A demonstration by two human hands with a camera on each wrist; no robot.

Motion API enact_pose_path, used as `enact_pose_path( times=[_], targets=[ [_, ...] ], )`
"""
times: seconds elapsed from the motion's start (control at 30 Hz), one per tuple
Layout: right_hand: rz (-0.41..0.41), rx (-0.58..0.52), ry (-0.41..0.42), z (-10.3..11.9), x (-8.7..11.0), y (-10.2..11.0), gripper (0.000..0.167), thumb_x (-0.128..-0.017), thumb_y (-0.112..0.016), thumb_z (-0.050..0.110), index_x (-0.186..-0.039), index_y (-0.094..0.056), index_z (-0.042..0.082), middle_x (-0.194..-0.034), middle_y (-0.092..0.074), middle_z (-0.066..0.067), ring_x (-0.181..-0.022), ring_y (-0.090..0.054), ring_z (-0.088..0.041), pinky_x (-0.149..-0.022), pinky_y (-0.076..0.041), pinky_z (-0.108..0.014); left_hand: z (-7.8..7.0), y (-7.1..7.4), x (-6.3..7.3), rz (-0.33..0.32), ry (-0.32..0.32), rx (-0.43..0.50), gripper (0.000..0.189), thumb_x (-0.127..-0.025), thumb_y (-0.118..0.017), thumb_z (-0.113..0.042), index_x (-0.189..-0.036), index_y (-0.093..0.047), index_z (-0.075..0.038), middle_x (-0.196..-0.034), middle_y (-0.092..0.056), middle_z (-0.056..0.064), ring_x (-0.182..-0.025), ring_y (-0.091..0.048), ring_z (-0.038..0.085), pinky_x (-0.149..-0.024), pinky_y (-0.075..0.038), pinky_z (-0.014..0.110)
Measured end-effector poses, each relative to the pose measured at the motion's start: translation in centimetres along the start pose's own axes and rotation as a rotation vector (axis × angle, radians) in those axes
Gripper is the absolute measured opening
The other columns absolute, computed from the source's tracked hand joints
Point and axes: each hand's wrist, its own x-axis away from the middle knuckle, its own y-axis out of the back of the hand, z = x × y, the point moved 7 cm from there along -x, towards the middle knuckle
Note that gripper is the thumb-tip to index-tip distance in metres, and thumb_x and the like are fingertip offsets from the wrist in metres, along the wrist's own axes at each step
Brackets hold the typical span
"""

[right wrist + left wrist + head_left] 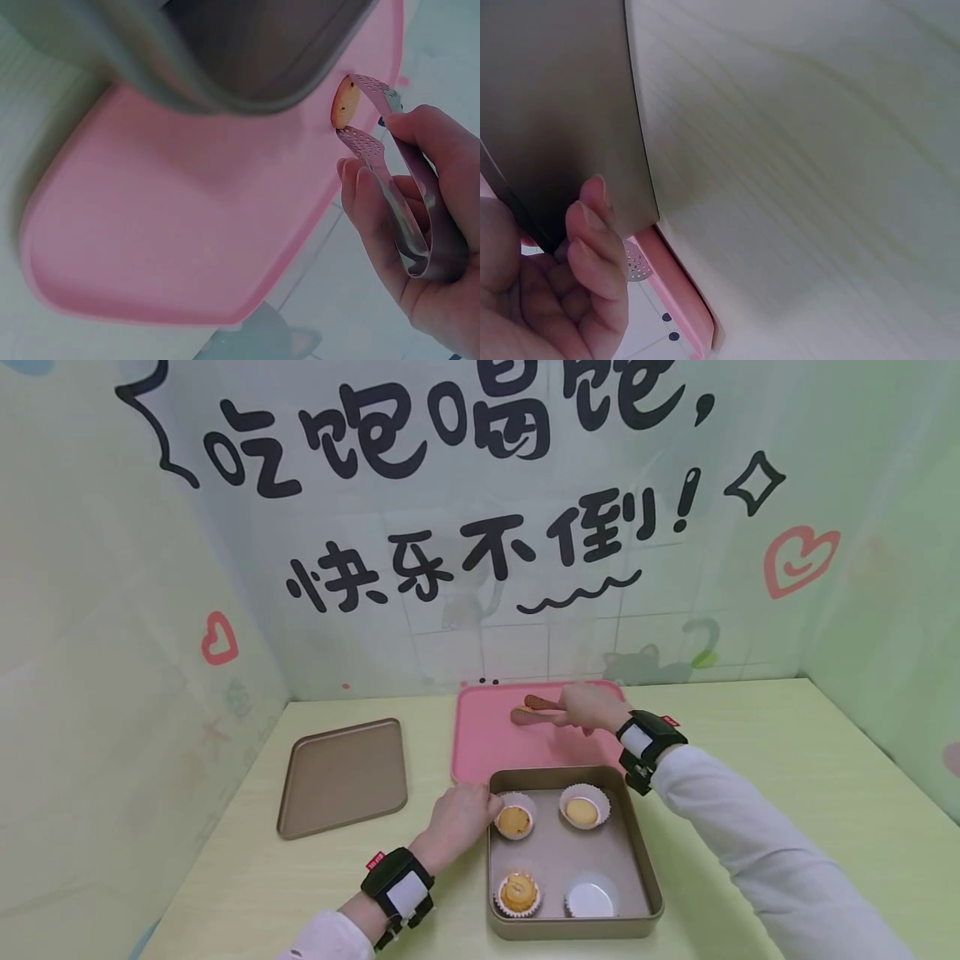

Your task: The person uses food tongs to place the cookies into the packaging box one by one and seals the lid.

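Observation:
My right hand (592, 706) holds small metal tongs (420, 210) over the pink tray (480, 743). In the right wrist view, the tongs' perforated tips stand at either side of a round golden cookie (346, 103). My left hand (465, 817) grips the left rim of a deep brown baking pan (573, 928), thumb over the edge and fingers along the outer wall (562, 97). Inside the pan, white paper cups hold a cookie at back left (513, 820), one at back right (581, 812) and one at front left (519, 892). The front right paper cup (591, 897) is empty.
A flat brown lid or shallow tray (345, 781) lies on the pale wooden table (757, 735) to the left. The pink tray sits behind the pan, near the printed back wall (450, 643). Walls also stand at both sides.

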Motion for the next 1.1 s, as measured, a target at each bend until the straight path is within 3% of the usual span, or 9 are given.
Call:
enact_pose_path(
  times=[0.33,0.63,0.83,0.97,1.1],
  targets=[
    [-0.005,0.021,0.000,0.2,0.3,0.0,0.020,-0.085,-0.062,0.019,-0.083,-0.066,0.000,-0.068,-0.059,-0.008,-0.048,-0.056,-0.017,-0.043,-0.039,-0.022,0.0,-0.2,0.0,-0.011,-0.005,-0.013,0.034,-0.082,-0.051,-0.011,-0.051,-0.036,-0.013,-0.052,-0.022,-0.007,-0.045,-0.027,0.009,-0.037,-0.026,0.024],
    [-0.041,0.037,0.069,0.1,0.8,0.4,0.020,-0.085,-0.063,0.021,-0.079,-0.064,0.002,-0.061,-0.054,-0.002,-0.043,-0.052,-0.013,-0.041,-0.039,-0.022,0.0,-0.1,0.1,-0.015,-0.004,0.000,0.036,-0.083,-0.051,-0.012,-0.051,-0.035,-0.014,-0.052,-0.022,-0.007,-0.045,-0.027,0.008,-0.037,-0.025,0.023],
    [-0.117,0.034,0.197,0.6,3.2,2.1,0.017,-0.083,-0.061,0.015,-0.069,-0.056,0.008,-0.056,-0.048,0.002,-0.039,-0.049,-0.010,-0.041,-0.041,-0.025,-0.2,-0.1,0.0,-0.014,-0.013,-0.003,0.035,-0.084,-0.051,-0.011,-0.052,-0.036,-0.013,-0.052,-0.022,-0.007,-0.045,-0.027,0.008,-0.038,-0.023,0.022],
    [-0.147,-0.019,0.245,0.9,5.5,3.2,0.016,-0.082,-0.061,0.011,-0.069,-0.053,0.009,-0.056,-0.044,0.002,-0.039,-0.046,-0.009,-0.040,-0.041,-0.026,0.0,-0.2,-0.1,-0.009,-0.007,-0.007,0.035,-0.084,-0.051,-0.011,-0.052,-0.037,-0.013,-0.052,-0.022,-0.007,-0.045,-0.027,0.008,-0.038,-0.024,0.022],
    [-0.199,0.009,0.309,1.2,8.0,3.8,0.019,-0.082,-0.063,0.011,-0.068,-0.050,0.011,-0.053,-0.039,0.004,-0.039,-0.043,-0.006,-0.041,-0.038,-0.025,0.1,-0.4,-0.2,0.000,-0.007,-0.007,0.035,-0.084,-0.051,-0.012,-0.052,-0.037,-0.013,-0.052,-0.023,-0.007,-0.046,-0.028,0.008,-0.038,-0.024,0.023]
  ],
)
